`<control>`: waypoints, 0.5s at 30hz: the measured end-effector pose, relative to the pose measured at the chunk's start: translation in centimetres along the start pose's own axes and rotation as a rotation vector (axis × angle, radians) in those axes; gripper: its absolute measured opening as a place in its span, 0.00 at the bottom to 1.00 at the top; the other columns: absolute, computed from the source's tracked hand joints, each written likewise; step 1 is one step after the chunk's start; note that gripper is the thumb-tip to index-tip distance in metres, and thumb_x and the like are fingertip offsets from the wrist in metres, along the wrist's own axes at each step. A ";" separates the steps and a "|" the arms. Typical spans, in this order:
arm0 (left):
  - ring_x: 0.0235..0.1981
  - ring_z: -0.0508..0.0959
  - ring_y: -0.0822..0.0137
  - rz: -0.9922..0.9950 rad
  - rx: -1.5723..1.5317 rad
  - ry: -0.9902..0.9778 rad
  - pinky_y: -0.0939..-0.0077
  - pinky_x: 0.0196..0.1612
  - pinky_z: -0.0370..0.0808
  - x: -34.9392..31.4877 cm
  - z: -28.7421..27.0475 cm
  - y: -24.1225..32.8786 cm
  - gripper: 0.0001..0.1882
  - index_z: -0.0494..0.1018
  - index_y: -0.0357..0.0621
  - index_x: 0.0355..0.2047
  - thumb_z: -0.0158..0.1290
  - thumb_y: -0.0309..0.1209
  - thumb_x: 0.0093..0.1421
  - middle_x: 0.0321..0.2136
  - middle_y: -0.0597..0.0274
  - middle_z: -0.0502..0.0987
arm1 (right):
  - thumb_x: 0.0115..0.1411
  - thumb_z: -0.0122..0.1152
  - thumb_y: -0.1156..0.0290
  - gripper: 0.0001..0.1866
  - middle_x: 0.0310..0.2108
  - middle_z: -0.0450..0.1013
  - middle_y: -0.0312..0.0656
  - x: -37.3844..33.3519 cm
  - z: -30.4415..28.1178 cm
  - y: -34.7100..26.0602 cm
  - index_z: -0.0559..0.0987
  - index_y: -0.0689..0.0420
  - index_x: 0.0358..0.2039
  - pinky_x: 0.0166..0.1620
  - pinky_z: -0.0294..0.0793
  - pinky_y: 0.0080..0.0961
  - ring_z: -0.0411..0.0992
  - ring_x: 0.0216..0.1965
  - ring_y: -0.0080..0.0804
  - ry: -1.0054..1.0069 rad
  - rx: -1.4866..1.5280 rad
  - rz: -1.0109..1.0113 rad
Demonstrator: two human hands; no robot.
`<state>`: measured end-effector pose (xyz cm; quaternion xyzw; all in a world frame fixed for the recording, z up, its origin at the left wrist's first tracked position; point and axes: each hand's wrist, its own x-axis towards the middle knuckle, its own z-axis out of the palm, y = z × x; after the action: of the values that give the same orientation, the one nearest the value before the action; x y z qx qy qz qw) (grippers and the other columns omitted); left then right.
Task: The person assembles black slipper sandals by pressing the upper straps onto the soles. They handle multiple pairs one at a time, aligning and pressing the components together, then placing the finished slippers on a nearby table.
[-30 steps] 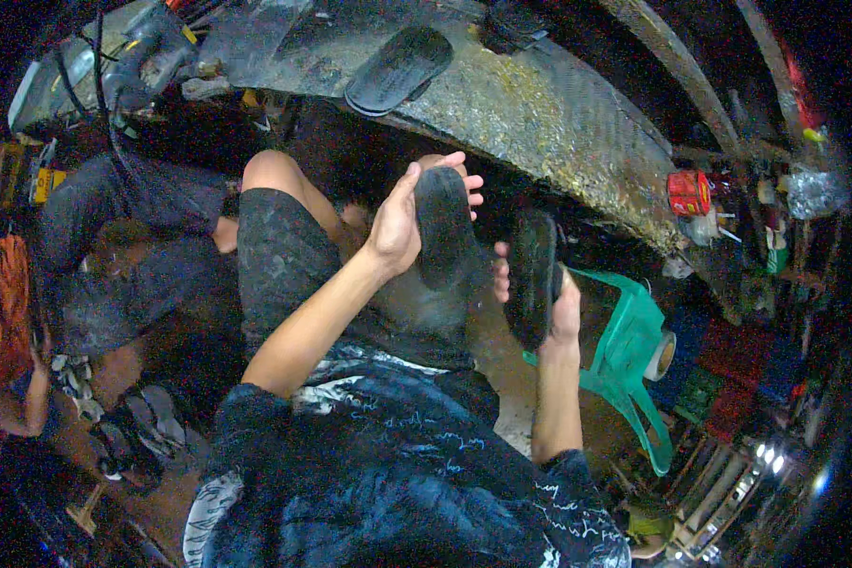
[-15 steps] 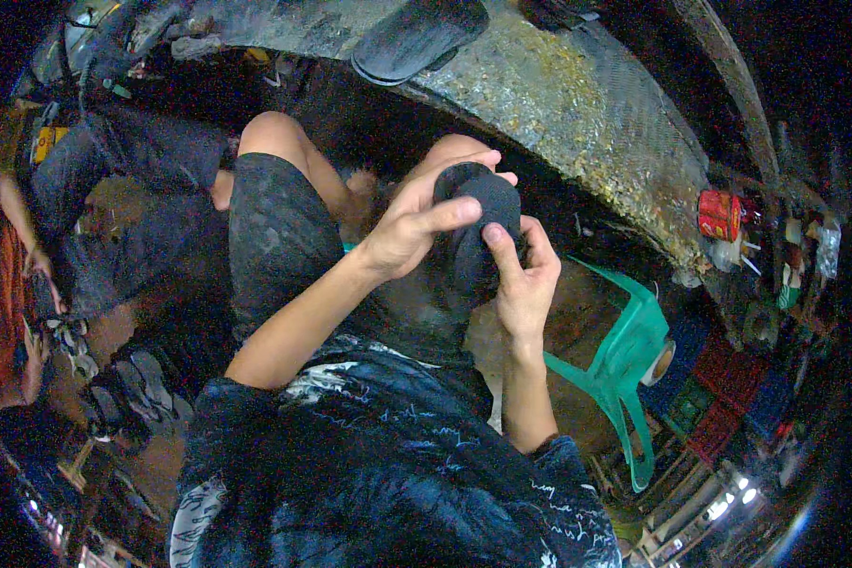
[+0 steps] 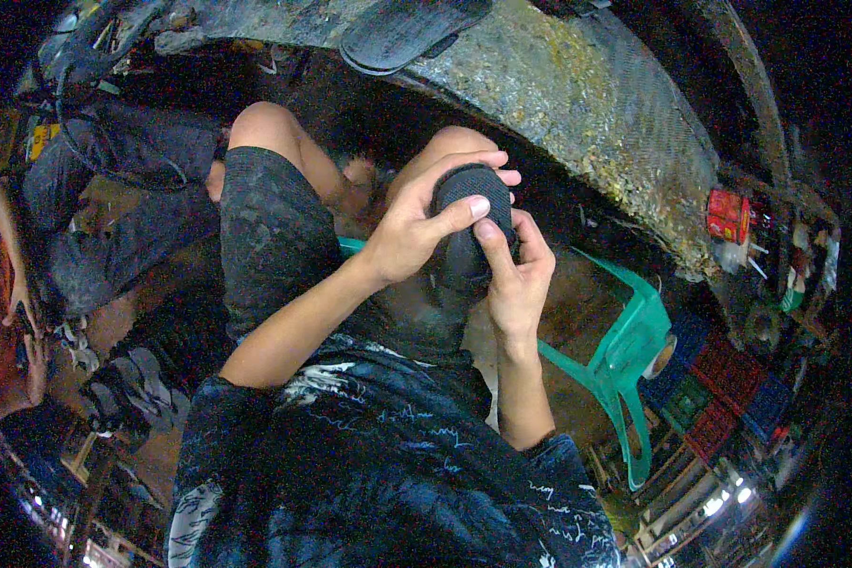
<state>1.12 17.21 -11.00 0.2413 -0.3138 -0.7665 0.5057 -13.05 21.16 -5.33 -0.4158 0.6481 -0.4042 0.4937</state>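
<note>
Over my lap I hold a black sandal sole point(image 3: 469, 182) with a textured face and a rounded end pointing up. My left hand point(image 3: 409, 227) wraps its left side, thumb pressed on the face and fingers behind the upper end. My right hand point(image 3: 521, 284) grips the right edge, its thumb beside the left thumb tip. Both hands are closed on the sole. Its lower part is hard to make out against my dark shorts point(image 3: 279, 246).
A worn workbench point(image 3: 577, 104), crusted with yellowish residue, curves ahead; dark soles point(image 3: 407, 36) lie on it. A green plastic chair point(image 3: 625, 331) and a red packet point(image 3: 727, 216) are to the right. At left are several dark sandals point(image 3: 142, 383) and another person's hands point(image 3: 26, 317).
Two overlapping sole pieces, offset sideways before, now line up as one outline. My right hand has moved slightly left and up, bringing the thumbs closer. The view has shifted a little.
</note>
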 end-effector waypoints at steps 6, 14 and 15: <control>0.60 0.77 0.53 -0.011 0.032 -0.002 0.56 0.67 0.70 0.0 0.3 0.5 0.29 0.63 0.35 0.68 0.53 0.33 0.70 0.62 0.44 0.74 | 0.65 0.68 0.70 0.09 0.37 0.80 0.36 0.0 0.1 0.0 0.82 0.61 0.42 0.47 0.73 0.24 0.74 0.40 0.22 0.002 -0.033 -0.026; 0.61 0.76 0.56 -0.017 0.053 0.016 0.59 0.68 0.69 -0.3 0.6 0.7 0.27 0.65 0.34 0.66 0.52 0.34 0.71 0.61 0.45 0.75 | 0.65 0.68 0.69 0.09 0.36 0.80 0.36 0.0 0.2 -0.6 0.82 0.61 0.41 0.46 0.74 0.24 0.74 0.39 0.22 0.004 -0.058 0.008; 0.62 0.76 0.56 -0.006 0.075 0.011 0.59 0.68 0.68 -0.3 0.7 0.7 0.27 0.66 0.34 0.66 0.51 0.34 0.71 0.61 0.46 0.75 | 0.65 0.69 0.69 0.09 0.36 0.80 0.36 -0.1 0.2 -0.7 0.82 0.61 0.40 0.46 0.74 0.24 0.74 0.38 0.22 -0.008 -0.060 0.000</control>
<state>1.24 17.41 -9.99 0.2650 -0.3389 -0.7544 0.4958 -12.72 20.96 -4.72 -0.4323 0.6579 -0.3827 0.4836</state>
